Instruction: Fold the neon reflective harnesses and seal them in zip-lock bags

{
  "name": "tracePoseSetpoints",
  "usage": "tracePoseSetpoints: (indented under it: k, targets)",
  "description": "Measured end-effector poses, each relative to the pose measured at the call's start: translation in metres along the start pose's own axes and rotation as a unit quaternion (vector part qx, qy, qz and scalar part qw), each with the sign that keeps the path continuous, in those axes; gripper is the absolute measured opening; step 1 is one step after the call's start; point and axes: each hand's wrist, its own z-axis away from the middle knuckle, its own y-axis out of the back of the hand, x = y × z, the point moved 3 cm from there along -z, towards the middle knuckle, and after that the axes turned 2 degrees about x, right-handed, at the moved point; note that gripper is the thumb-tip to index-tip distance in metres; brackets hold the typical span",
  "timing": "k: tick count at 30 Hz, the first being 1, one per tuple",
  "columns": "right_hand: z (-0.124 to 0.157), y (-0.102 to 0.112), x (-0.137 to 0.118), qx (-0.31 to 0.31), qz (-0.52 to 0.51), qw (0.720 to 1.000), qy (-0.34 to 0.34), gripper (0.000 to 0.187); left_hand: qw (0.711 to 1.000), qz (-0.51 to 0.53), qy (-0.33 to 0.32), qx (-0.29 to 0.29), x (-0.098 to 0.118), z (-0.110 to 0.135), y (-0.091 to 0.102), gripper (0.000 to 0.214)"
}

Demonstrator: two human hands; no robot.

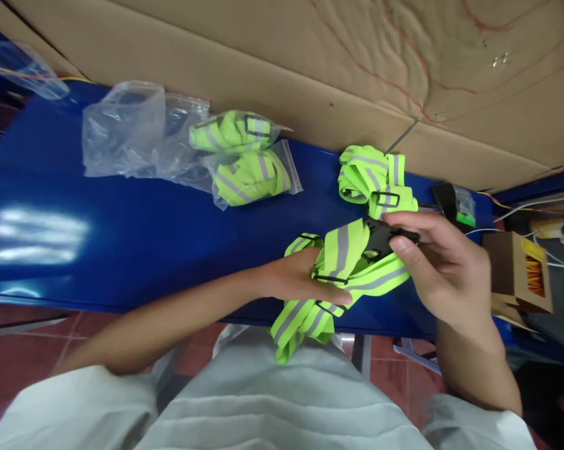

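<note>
A neon-yellow reflective strap [342, 250] with a grey stripe and black slide buckles is in both my hands, above the front edge of the blue table. My left hand [301, 275] is closed around its bunched middle, and loose loops hang below toward my lap. At the right, my right hand [444, 265] pinches the black plastic buckle [380, 239] between thumb and fingers. Just beyond it lies another folded reflective strap [364, 175] on the table. Part of the held bundle is hidden behind my left fingers.
Two bagged straps [251, 178] and clear plastic bags [122, 131] lie on the blue table [38, 187] at back left. Cardboard [263, 69] walls the far side. A small cardboard box [514, 269], a dark object [444, 199] and cables are at right.
</note>
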Motion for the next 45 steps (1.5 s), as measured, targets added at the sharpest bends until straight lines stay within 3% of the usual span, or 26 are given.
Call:
tracePoseSetpoints:
  k: [2,5,11,17,23,26,29,34,38,42,45]
  targets:
    - [0.006,0.004,-0.016,0.002,0.048,0.998,0.041,0.026,0.997,0.063,-0.015,-0.049,0.016,0.006,0.001,0.063]
    - [0.011,0.004,-0.03,-0.009,0.085,0.993,0.083,0.031,0.988,0.141,-0.045,-0.04,0.033,0.013,0.005,0.084]
    - [0.009,-0.005,-0.038,-0.003,0.148,0.98,0.133,0.03,0.995,0.064,-0.011,0.075,0.02,0.009,0.0,0.058]
    - [0.002,-0.021,-0.035,0.032,0.128,0.985,0.108,0.027,0.985,0.135,-0.059,0.087,0.012,0.001,-0.009,0.063]
    - [-0.007,-0.025,-0.028,0.041,0.067,0.995,0.053,0.022,0.98,0.148,-0.081,0.102,0.012,0.003,-0.008,0.037]
    - [-0.009,-0.024,-0.028,0.059,0.048,0.997,0.018,0.02,0.988,0.133,-0.044,0.059,0.012,0.005,-0.011,0.035]
    - [-0.009,-0.022,-0.031,0.077,0.038,0.996,0.011,0.019,0.992,0.115,-0.055,0.026,0.015,0.007,-0.013,0.039]
    - [-0.012,-0.023,-0.025,0.043,-0.007,0.999,-0.021,0.019,0.994,0.091,-0.058,0.032,0.013,0.006,-0.011,0.029]
    - [-0.018,-0.026,-0.006,-0.001,-0.024,0.998,-0.065,0.023,0.994,0.045,-0.067,0.076,0.007,0.006,-0.01,0.031]
    - [-0.025,-0.025,0.004,-0.006,-0.017,0.997,-0.071,0.026,0.996,0.018,-0.074,0.053,0.003,0.005,-0.014,0.037]
    - [-0.03,-0.021,0.007,-0.012,-0.048,0.996,-0.071,0.023,0.996,0.015,-0.062,0.069,-0.002,0.005,-0.016,0.033]
